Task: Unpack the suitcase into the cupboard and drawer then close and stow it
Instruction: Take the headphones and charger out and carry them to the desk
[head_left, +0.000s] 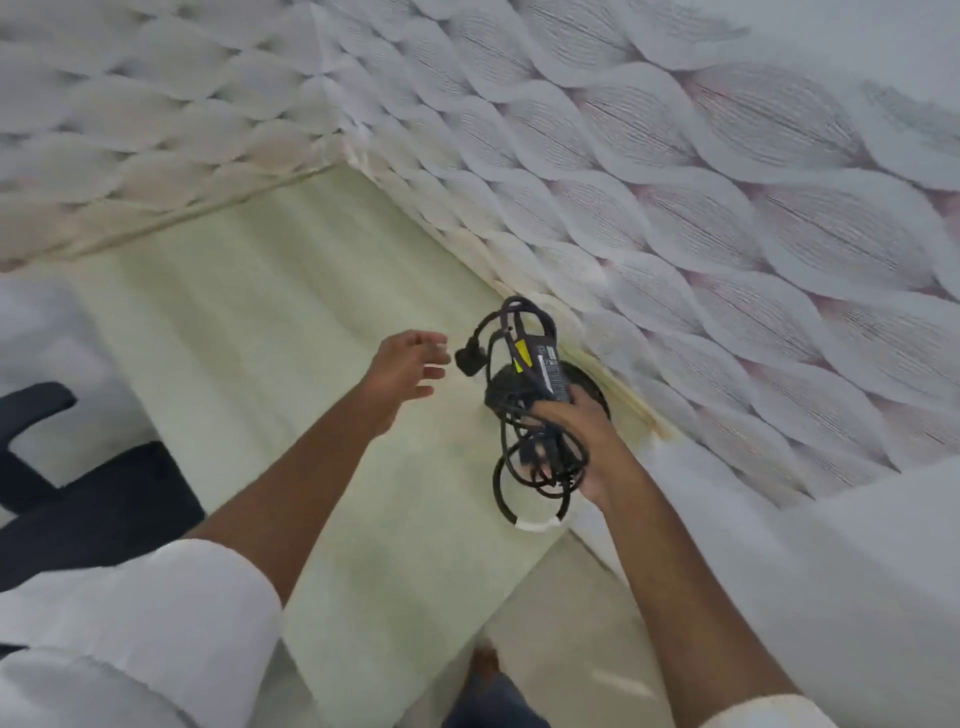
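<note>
Right hand (576, 441) clamped on charger brick (540, 371) and tangled cord; left hand (410, 371) open, apart. Light, floppy; best gripped at brick.

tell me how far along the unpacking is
Done: nothing can be confirmed; the suitcase, cupboard and drawer are out of view. In hand: the right hand grips a black power adapter with its tangled cable over the pale desk, near the patterned wall; the left hand reaches toward it, open and empty. Left: putting the adapter away, then closing and stowing the suitcase.
</note>
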